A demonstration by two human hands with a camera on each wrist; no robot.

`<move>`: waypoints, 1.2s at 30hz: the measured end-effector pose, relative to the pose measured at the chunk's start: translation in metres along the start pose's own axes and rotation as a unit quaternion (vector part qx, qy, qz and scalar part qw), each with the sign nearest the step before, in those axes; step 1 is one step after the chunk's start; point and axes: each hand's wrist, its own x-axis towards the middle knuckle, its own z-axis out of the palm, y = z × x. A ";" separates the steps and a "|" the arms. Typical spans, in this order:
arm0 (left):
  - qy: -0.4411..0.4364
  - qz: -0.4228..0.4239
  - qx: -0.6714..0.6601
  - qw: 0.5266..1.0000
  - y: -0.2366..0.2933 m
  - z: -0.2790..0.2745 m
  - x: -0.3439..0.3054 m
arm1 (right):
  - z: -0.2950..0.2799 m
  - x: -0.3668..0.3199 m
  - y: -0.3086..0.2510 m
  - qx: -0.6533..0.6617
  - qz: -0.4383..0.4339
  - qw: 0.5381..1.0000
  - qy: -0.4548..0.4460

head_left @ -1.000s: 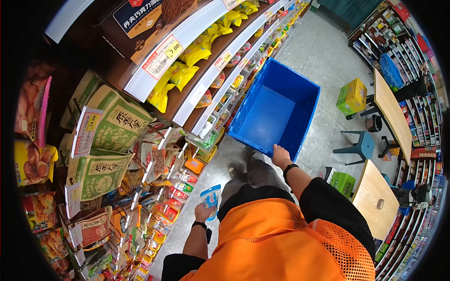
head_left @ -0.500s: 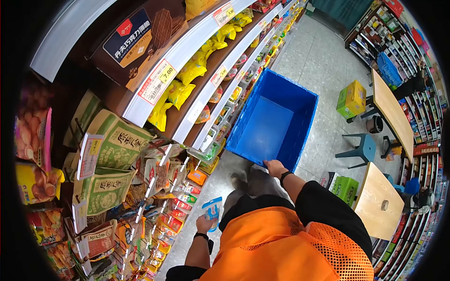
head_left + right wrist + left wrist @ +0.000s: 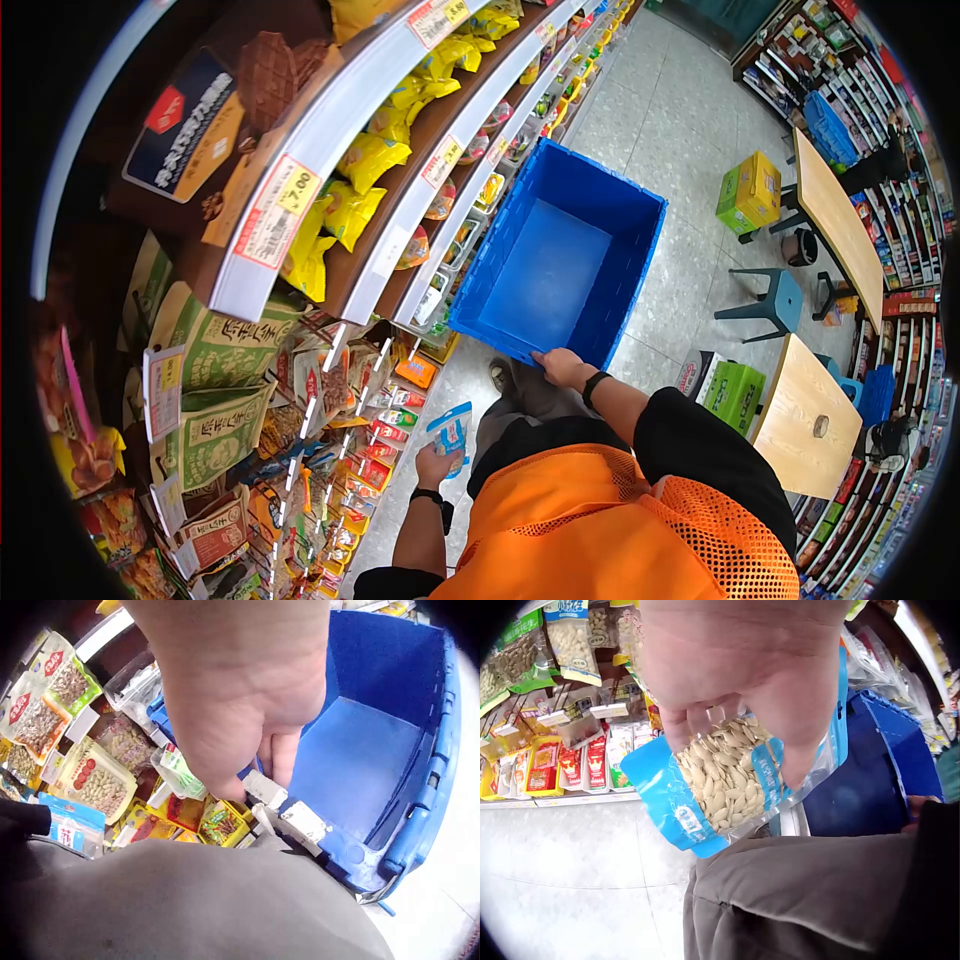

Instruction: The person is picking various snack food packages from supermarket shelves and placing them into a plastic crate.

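In the head view the left hand [image 3: 438, 466], low beside the left leg, grips a blue and clear bag [image 3: 450, 434]. The left wrist view shows that hand [image 3: 742, 667] with thumb and fingers round the bag [image 3: 727, 776], pale seeds visible through its window. The right hand [image 3: 563, 368] holds the near rim of a blue crate [image 3: 558, 258] in front of the legs. In the right wrist view the right hand's [image 3: 240, 697] fingers curl over the crate's rim [image 3: 304, 825]; the visible crate floor [image 3: 352, 765] is bare.
Shelves with yellow packets [image 3: 372, 158] and hanging snack bags [image 3: 225, 425] line the left side. To the right stand a green-yellow box [image 3: 750, 196], a teal stool [image 3: 772, 304], a green box [image 3: 733, 396] and wooden tables [image 3: 808, 425].
The crate and right hand have shifted left in the head view, and the nearby shelves have slid left and down. The left hand still holds the bag.
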 end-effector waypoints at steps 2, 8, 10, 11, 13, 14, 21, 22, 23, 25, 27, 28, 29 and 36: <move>-0.004 -0.003 -0.013 1.000 0.024 -0.010 -0.005 | -0.007 0.003 -0.007 -0.003 -0.010 1.000 0.003; -0.003 0.038 -0.041 0.998 0.026 -0.004 0.001 | -0.014 0.005 -0.013 -0.024 -0.008 0.999 -0.040; -0.003 0.050 -0.056 0.997 0.040 -0.008 -0.005 | -0.007 0.003 -0.009 -0.011 -0.020 1.000 -0.018; -0.004 0.050 -0.050 0.997 0.054 -0.012 -0.007 | -0.003 0.003 -0.006 -0.004 -0.031 0.999 0.006; 0.007 0.091 -0.035 0.995 0.093 -0.028 -0.016 | -0.001 0.004 -0.003 0.015 -0.029 0.999 0.001; 0.020 0.114 -0.023 0.993 0.096 -0.033 -0.014 | 0.000 0.007 -0.003 0.027 -0.029 0.999 -0.004; 0.069 0.264 0.047 0.961 0.195 -0.061 -0.016 | -0.005 0.008 0.014 0.103 -0.099 0.990 -0.012; 0.072 0.278 0.040 0.957 0.214 -0.060 -0.022 | -0.017 -0.002 0.014 0.147 -0.128 0.980 0.046; 0.069 0.279 0.048 0.957 0.239 -0.064 -0.021 | -0.034 -0.006 0.015 0.186 -0.157 0.964 0.108; 0.061 0.355 0.085 0.929 0.284 -0.069 -0.029 | -0.073 -0.021 0.006 0.294 -0.218 0.912 0.187; 0.054 0.366 0.105 0.923 0.316 -0.067 -0.025 | -0.132 -0.048 0.002 0.339 -0.259 0.881 0.204; 0.053 0.374 0.104 0.920 0.324 -0.064 -0.022 | -0.151 -0.059 0.001 0.381 -0.298 0.846 0.225; 0.055 0.385 0.103 0.916 0.334 -0.063 -0.015 | -0.164 -0.063 0.005 0.381 -0.299 0.847 0.220; 0.063 0.366 0.065 0.926 0.371 -0.027 0.000 | -0.189 -0.093 0.026 0.170 -0.254 0.909 0.282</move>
